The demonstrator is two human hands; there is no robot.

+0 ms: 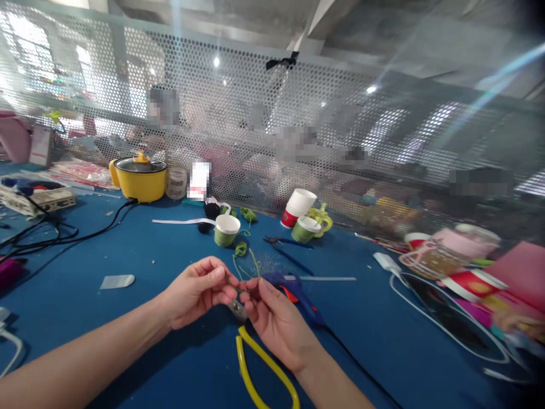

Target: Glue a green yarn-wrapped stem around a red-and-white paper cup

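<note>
A yellow cooking pot (139,179) with a dark lid is placed at the back left of the blue table (128,267), and black cables (63,236) are laid beside it. Green paper cups (226,230) are seen near the middle. A perforated metal screen (298,113) is set behind.

Craft workshop: pliers (259,363), mesh partition (298,113)

My hands (238,298) meet over bare blue table (140,255); open room lies to my left. Pliers (259,363) lie under them, glue gun (293,292) just right, cups (226,230) ahead, mesh wall (298,142) closes the far edge.
</note>
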